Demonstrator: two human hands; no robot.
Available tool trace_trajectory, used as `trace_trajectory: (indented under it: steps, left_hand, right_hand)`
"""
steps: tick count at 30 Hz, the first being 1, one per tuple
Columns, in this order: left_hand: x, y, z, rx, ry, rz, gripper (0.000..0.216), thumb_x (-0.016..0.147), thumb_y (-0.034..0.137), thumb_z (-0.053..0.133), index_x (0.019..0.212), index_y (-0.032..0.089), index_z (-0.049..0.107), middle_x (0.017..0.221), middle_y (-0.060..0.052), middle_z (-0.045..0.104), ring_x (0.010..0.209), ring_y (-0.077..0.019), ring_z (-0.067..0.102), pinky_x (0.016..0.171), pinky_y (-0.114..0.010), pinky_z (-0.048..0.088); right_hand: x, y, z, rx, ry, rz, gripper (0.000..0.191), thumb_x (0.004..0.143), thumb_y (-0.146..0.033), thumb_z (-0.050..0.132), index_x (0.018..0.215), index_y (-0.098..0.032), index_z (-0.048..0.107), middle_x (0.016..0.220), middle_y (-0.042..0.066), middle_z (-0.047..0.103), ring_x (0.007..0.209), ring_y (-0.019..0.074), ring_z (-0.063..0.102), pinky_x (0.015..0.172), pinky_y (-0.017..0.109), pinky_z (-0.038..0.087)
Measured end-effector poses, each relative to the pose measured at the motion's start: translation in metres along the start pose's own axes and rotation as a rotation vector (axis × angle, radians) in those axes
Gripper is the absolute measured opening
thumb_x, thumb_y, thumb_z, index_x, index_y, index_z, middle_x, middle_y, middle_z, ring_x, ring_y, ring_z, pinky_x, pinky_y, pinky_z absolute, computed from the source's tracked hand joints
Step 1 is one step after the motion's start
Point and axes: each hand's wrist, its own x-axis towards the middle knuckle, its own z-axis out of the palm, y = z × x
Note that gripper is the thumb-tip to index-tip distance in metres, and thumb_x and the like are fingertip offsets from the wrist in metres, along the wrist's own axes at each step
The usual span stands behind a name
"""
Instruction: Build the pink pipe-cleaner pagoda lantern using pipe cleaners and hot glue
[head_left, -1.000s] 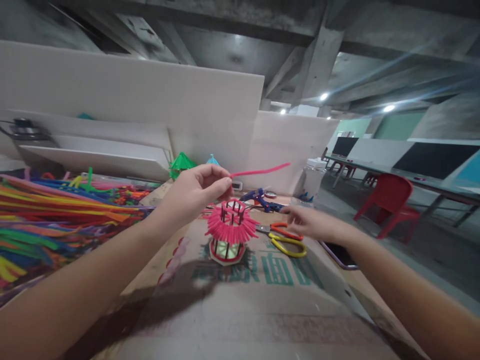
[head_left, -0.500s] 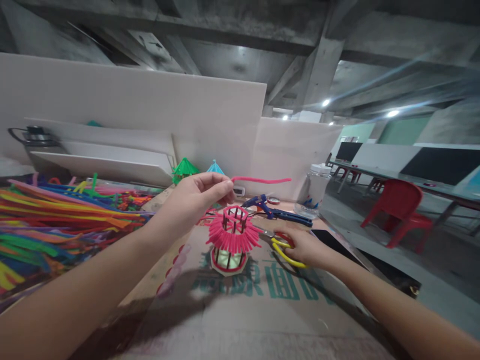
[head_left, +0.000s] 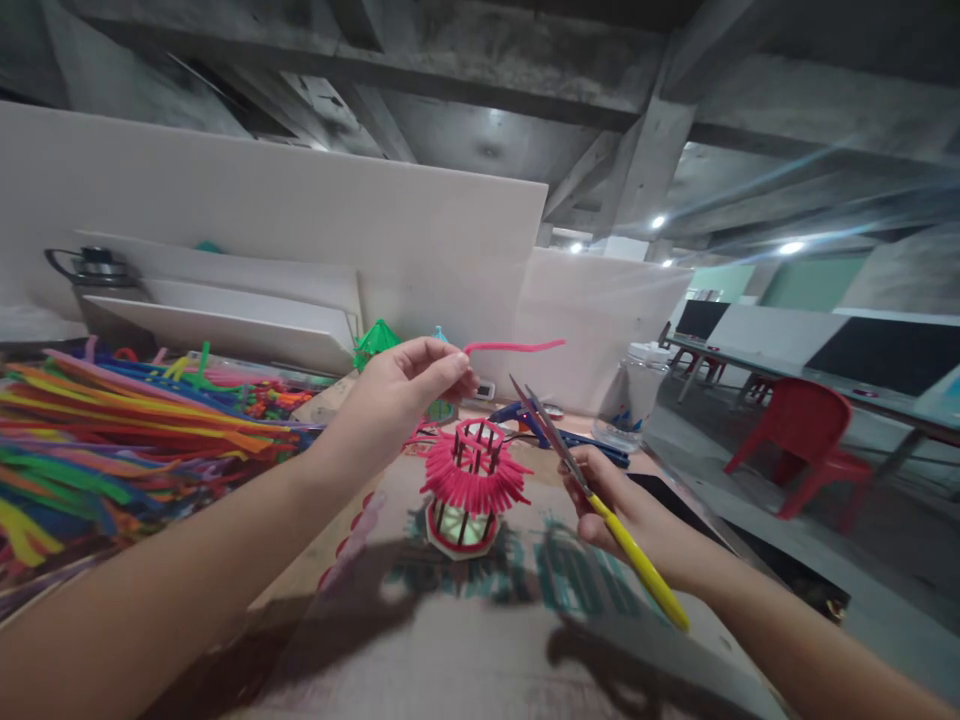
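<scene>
Pinched in the fingertips of my left hand (head_left: 427, 378) is a pink pipe cleaner (head_left: 517, 347), its free end pointing right. My right hand (head_left: 611, 500) grips a pair of yellow-handled scissors (head_left: 559, 440), lifted off the table with the blades slightly parted and pointing up and left, below the pipe cleaner's free end and apart from it. Between and below my hands stands a small pink pavilion model (head_left: 476, 480), with a fringed skirt of pink pieces, dark posts and an octagonal base. It rests on a cardboard sheet (head_left: 420, 650) with green printed characters.
Many coloured pipe cleaners (head_left: 150, 440) are heaped at the left. Behind the model lie a blue glue gun (head_left: 525, 420) and a clear jar (head_left: 634, 395). A green model roof (head_left: 375, 340) stands before white boards (head_left: 420, 240). A red chair (head_left: 802, 435) is at the right.
My right hand has raised the scissors from the table, and their blades now point upward. My left hand still holds the pink pipe cleaner nearly in place. The view has shifted slightly.
</scene>
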Motion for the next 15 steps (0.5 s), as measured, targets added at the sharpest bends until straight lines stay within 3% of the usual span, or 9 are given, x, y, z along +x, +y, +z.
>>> trace_trajectory:
  steps: [5, 11, 15]
  left_hand:
    - [-0.006, -0.010, 0.009, 0.062, -0.106, -0.040, 0.018, 0.087, 0.030, 0.070, 0.076, 0.016, 0.065, 0.073, 0.001, 0.071, 0.071, -0.0101, 0.066, 0.071, -0.021, 0.051]
    - [-0.013, -0.024, 0.018, 0.164, -0.233, -0.084, 0.017, 0.086, 0.030, 0.070, 0.078, 0.016, 0.062, 0.073, 0.002, 0.069, 0.066, -0.0098, 0.063, 0.061, -0.021, 0.048]
    - [-0.018, -0.028, 0.022, 0.196, -0.279, -0.105, 0.018, 0.085, 0.029, 0.069, 0.076, 0.017, 0.060, 0.069, 0.003, 0.064, 0.060, -0.0082, 0.057, 0.055, -0.020, 0.043]
  right_hand:
    - [-0.004, 0.000, 0.015, 0.233, -0.033, 0.004, 0.068, 0.079, -0.082, 0.057, 0.112, -0.024, 0.048, 0.091, 0.000, 0.044, 0.076, 0.0161, 0.039, 0.067, 0.029, 0.038]
    - [-0.009, 0.001, 0.030, 0.537, -0.090, -0.011, 0.068, 0.078, -0.077, 0.063, 0.122, -0.026, 0.048, 0.097, 0.000, 0.043, 0.079, 0.0152, 0.038, 0.068, 0.028, 0.036]
    - [-0.010, -0.009, 0.030, 0.563, -0.102, -0.036, 0.068, 0.077, -0.079, 0.062, 0.119, -0.026, 0.051, 0.092, -0.001, 0.042, 0.076, 0.0143, 0.036, 0.066, 0.027, 0.033]
